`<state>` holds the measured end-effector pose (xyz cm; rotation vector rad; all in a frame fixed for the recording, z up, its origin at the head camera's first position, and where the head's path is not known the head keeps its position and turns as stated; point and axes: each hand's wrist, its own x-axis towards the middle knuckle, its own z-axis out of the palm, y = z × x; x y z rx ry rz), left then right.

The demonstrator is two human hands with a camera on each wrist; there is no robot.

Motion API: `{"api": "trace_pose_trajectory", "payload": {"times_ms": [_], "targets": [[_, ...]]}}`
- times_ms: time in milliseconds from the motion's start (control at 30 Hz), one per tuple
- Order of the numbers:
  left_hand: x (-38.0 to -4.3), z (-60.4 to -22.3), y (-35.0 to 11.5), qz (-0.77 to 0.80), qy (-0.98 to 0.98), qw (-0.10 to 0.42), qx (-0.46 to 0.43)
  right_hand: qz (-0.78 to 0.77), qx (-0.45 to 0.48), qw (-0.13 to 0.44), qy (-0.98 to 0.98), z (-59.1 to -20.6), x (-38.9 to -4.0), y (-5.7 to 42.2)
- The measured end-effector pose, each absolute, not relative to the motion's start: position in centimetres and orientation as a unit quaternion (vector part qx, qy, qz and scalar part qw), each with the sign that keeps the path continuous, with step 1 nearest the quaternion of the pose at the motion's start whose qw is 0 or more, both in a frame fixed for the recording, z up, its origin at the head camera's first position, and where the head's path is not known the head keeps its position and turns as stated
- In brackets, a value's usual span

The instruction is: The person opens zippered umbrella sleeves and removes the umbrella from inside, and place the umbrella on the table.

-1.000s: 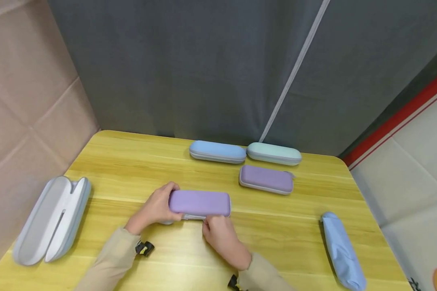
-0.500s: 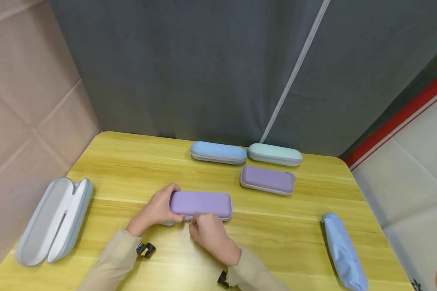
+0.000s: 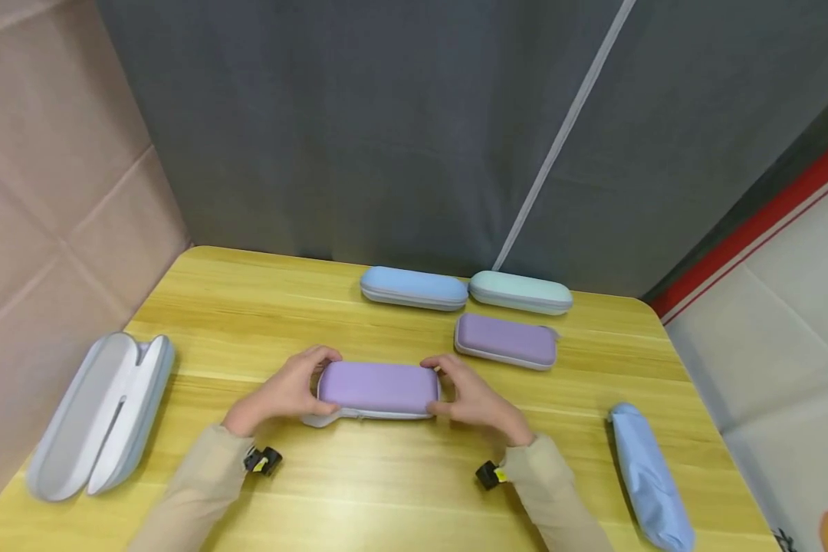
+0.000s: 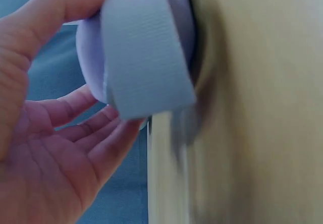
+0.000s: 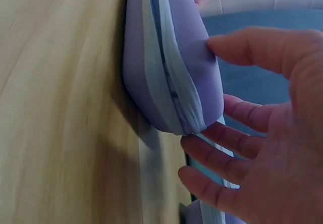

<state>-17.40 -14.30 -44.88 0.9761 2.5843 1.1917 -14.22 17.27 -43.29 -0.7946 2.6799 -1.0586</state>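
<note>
A purple zippered case (image 3: 379,386) lies lengthwise on the table between both hands. My left hand (image 3: 286,391) grips its left end, thumb at the front and fingers behind. Around the right end curls my right hand (image 3: 472,395), its thumb on the case's top edge in the right wrist view. There, the pale zipper (image 5: 171,72) runs along the side with a dark gap between its two tapes. A grey strap tab (image 4: 146,57) sticks out from the left end, close to the left thumb.
Behind stand a blue case (image 3: 414,290), a mint case (image 3: 520,292) and another purple case (image 3: 506,341). An open pale-blue case with a white inside (image 3: 83,422) lies at the left. At the right lies a blue fabric bundle (image 3: 648,475), perhaps a folded umbrella.
My right hand slid left along the case's front edge, then let go there and moved to its right end. The left hand stays at the left end.
</note>
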Motion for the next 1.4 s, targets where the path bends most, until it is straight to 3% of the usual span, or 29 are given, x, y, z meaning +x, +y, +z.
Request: {"api": "trace_pose_trajectory", "payload": {"times_ms": [200,467,733,933,1167,1400], "targets": [[-18.9,-44.4,-14.4,0.398,0.853,0.089,0.324,-0.377,-0.286,0.095,0.876,-43.5,-14.1,18.0],[-21.2,-44.8,-13.7,0.475,0.8,0.16,0.331,-0.416,-0.289,0.125,0.853,-43.9,-12.3,17.9],[-22.3,-44.5,-11.9,0.506,0.77,0.204,0.332,-0.426,-0.254,0.06,0.866,-44.4,-9.4,15.5],[-23.2,-44.4,-9.7,0.48,0.778,0.19,0.359,-0.416,-0.206,0.002,0.886,-45.0,-7.6,13.5],[-23.8,-44.5,-7.1,0.451,0.788,0.17,0.383,-0.395,-0.166,-0.006,0.903,-45.1,-6.8,11.9],[-22.1,-44.5,-5.2,0.381,0.846,0.045,0.372,-0.402,-0.154,0.015,0.903,-44.9,-6.7,11.5]]}}
